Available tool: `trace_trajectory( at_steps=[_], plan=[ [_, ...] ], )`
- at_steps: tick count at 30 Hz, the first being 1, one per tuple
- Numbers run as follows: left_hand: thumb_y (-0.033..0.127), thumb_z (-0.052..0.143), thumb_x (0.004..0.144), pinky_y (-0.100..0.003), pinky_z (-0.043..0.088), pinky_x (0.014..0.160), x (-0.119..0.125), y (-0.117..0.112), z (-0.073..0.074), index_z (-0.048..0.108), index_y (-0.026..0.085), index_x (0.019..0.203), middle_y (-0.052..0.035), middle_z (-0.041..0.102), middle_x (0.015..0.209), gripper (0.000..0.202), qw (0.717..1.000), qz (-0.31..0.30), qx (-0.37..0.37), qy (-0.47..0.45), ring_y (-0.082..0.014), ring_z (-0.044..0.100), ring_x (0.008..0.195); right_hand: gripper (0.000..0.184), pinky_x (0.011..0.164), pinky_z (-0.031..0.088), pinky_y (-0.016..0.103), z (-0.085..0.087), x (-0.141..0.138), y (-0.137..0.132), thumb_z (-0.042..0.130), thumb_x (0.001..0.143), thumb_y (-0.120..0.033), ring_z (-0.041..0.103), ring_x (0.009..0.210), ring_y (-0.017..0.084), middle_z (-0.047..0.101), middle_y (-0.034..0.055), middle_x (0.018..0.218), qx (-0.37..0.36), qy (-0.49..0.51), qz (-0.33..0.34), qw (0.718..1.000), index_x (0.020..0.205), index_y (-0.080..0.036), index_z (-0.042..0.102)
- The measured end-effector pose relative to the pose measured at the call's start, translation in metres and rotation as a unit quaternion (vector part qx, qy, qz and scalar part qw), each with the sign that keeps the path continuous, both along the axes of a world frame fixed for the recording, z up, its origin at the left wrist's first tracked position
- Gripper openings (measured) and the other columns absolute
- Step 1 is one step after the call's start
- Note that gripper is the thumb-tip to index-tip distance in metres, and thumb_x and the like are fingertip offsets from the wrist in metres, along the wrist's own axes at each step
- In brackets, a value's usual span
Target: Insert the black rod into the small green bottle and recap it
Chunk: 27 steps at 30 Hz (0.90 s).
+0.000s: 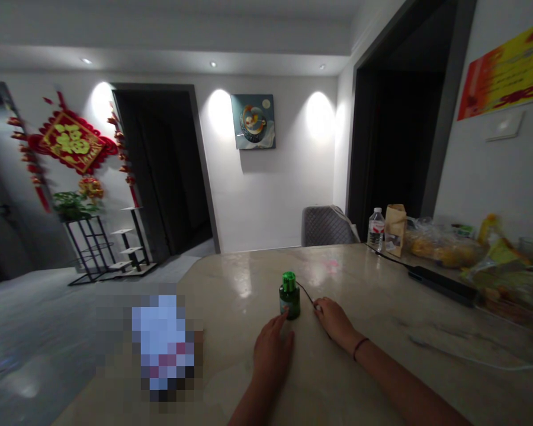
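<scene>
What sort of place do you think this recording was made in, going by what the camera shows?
It looks like a private home, probably a dining area: there is a stone-topped table with plastic bags of food on it, a grey upholstered chair behind it, and a red and gold hanging decoration on the wall.

I'm watching through the one camera worn on the person's head, facing forward and down across the pale marble table (pixel 244 290). The left hand (pixel 273 355) and right hand (pixel 335 322) sit close to the lens, low in frame, while the view reaches past the table to a white wall (pixel 284 195) well beyond.
</scene>
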<state>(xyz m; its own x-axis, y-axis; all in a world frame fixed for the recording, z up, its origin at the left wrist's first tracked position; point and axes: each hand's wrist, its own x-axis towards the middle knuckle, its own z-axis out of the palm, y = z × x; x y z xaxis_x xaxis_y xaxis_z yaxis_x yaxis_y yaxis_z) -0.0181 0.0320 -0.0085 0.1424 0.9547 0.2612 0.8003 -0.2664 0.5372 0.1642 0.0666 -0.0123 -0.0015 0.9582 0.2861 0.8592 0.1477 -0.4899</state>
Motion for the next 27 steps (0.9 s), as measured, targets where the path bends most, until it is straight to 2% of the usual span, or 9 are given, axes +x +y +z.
trace_trajectory(
  at_steps=[4, 9, 13, 16, 19, 23, 25, 27],
  plan=[
    [0.026, 0.041, 0.080, -0.026, 0.033, 0.095, 0.001, -0.002, 0.003, 0.053, 0.021, 0.115, -0.0048, 0.056, 0.118, 0.038, 1.000, 0.000, -0.003, -0.010, -0.0153, 0.050, 0.108, 0.030, 0.081, 0.039, 0.024, -0.004, 0.003, 0.001, 0.042, 0.080, -0.014, 0.058, 0.091, 0.018, 0.063, 0.0117, 0.098, -0.003, 0.040, -0.002, 0.999, 0.104, -0.011, 0.060],
    [0.023, 0.041, 0.079, -0.024, 0.035, 0.089, 0.001, -0.002, 0.005, 0.062, 0.021, 0.089, -0.0033, 0.060, 0.106, 0.024, 1.000, -0.008, -0.005, -0.005, -0.0140, 0.052, 0.099, 0.035, 0.077, 0.041, 0.025, -0.008, 0.008, 0.002, 0.042, 0.079, -0.015, 0.059, 0.090, 0.019, 0.064, 0.0142, 0.098, -0.011, 0.076, -0.003, 0.997, 0.110, -0.007, 0.057],
    [0.024, 0.040, 0.079, -0.024, 0.035, 0.085, 0.001, -0.003, 0.007, 0.060, 0.019, 0.083, -0.0045, 0.061, 0.100, 0.021, 1.000, 0.000, -0.005, 0.002, -0.0146, 0.053, 0.095, 0.035, 0.074, 0.042, 0.024, -0.009, 0.014, -0.001, 0.040, 0.079, -0.015, 0.060, 0.080, 0.017, 0.066, 0.0103, 0.085, -0.030, 0.122, 0.012, 0.992, 0.109, -0.008, 0.057],
    [0.025, 0.038, 0.080, -0.022, 0.037, 0.075, 0.001, -0.005, 0.009, 0.057, 0.018, 0.079, -0.0045, 0.062, 0.087, 0.020, 1.000, 0.021, -0.015, -0.004, -0.0141, 0.054, 0.084, 0.035, 0.068, 0.043, 0.024, -0.009, 0.021, -0.005, 0.041, 0.077, -0.017, 0.059, 0.070, 0.016, 0.064, 0.0059, 0.075, -0.049, 0.156, 0.041, 0.986, 0.107, -0.010, 0.057],
    [0.026, 0.032, 0.083, -0.021, 0.034, 0.063, 0.000, -0.008, 0.009, 0.051, 0.018, 0.072, -0.0029, 0.060, 0.075, 0.024, 0.999, 0.048, -0.021, -0.011, -0.0128, 0.052, 0.071, 0.028, 0.064, 0.042, 0.025, -0.011, 0.027, -0.010, 0.040, 0.076, -0.021, 0.057, 0.069, 0.016, 0.062, 0.0046, 0.073, -0.045, 0.187, 0.049, 0.980, 0.096, -0.012, 0.058],
    [0.029, 0.029, 0.083, -0.020, 0.028, 0.055, 0.000, -0.010, 0.009, 0.044, 0.019, 0.061, 0.0011, 0.052, 0.061, 0.028, 0.998, 0.053, -0.026, -0.036, -0.0108, 0.046, 0.059, 0.015, 0.065, 0.042, 0.024, -0.013, 0.030, -0.014, 0.039, 0.077, -0.025, 0.056, 0.071, 0.015, 0.060, 0.0035, 0.074, -0.032, 0.217, 0.080, 0.972, 0.076, -0.017, 0.051],
    [0.035, 0.033, 0.081, -0.021, 0.025, 0.052, -0.001, -0.007, 0.008, 0.037, 0.019, 0.053, 0.0035, 0.043, 0.052, 0.032, 0.996, 0.060, -0.022, -0.062, -0.0097, 0.040, 0.052, 0.014, 0.062, 0.040, 0.024, -0.013, 0.030, -0.014, 0.039, 0.077, -0.027, 0.053, 0.066, 0.014, 0.057, 0.0014, 0.069, -0.017, 0.212, 0.074, 0.974, 0.070, -0.018, 0.047],
    [0.036, 0.040, 0.075, -0.021, 0.021, 0.049, -0.004, -0.003, 0.008, 0.028, 0.019, 0.049, 0.0057, 0.030, 0.047, 0.034, 0.993, 0.088, 0.002, -0.081, -0.0083, 0.031, 0.048, 0.016, 0.054, 0.036, 0.022, -0.011, 0.029, -0.014, 0.042, 0.075, -0.028, 0.045, 0.057, 0.012, 0.048, -0.0021, 0.059, 0.019, 0.192, 0.031, 0.981, 0.062, -0.020, 0.039]
  ],
)
